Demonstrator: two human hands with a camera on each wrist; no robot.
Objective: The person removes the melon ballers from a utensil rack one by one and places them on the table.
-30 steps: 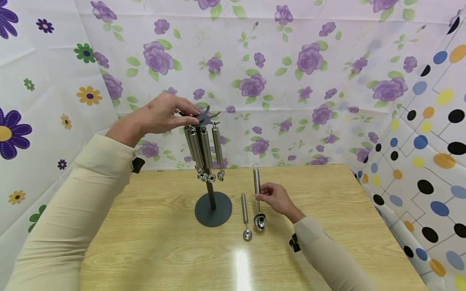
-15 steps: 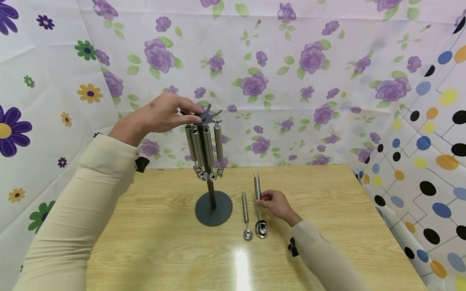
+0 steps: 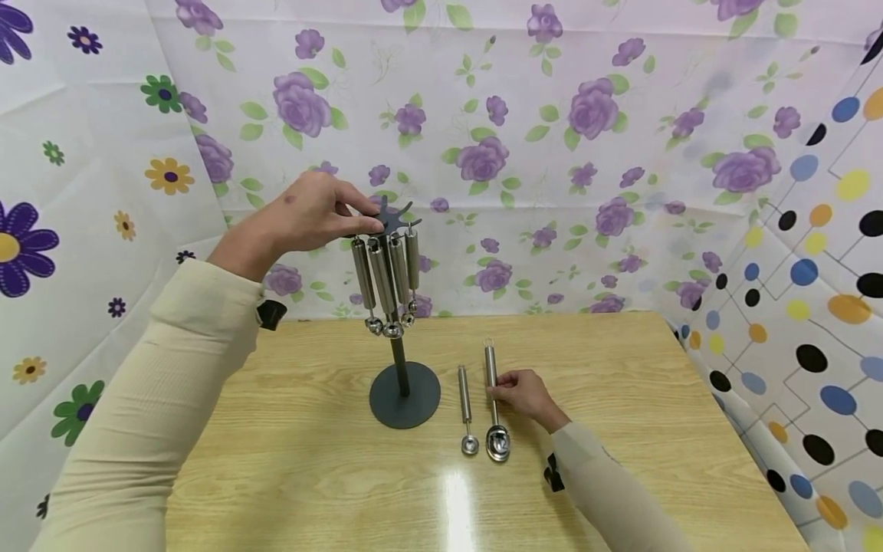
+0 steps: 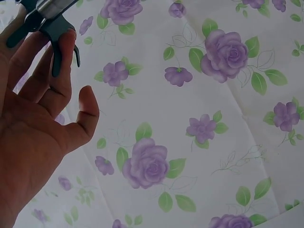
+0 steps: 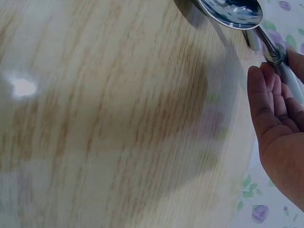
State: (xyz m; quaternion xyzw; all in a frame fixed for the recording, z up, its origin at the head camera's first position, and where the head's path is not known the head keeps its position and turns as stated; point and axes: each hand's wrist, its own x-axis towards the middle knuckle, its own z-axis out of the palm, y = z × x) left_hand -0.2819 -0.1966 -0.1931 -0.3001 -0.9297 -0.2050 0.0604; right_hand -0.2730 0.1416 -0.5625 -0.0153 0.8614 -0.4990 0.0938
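Ladle [image 3: 498,443] is pinched in right hand [image 3: 526,393] near small scoop [image 3: 465,401]; left hand [image 3: 319,212] grips stand [image 3: 405,410].

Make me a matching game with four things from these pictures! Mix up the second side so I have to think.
1. left hand
2. small scoop
3. round base
4. right hand

A. lies between the stand and the big scoop
B. holds the big scoop
C. touches the top of the stand
D. dark grey and flat

Pairs: 1-C, 2-A, 3-D, 4-B

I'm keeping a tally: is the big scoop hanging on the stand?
No, the big scoop is in the right grip, apart from the stand.
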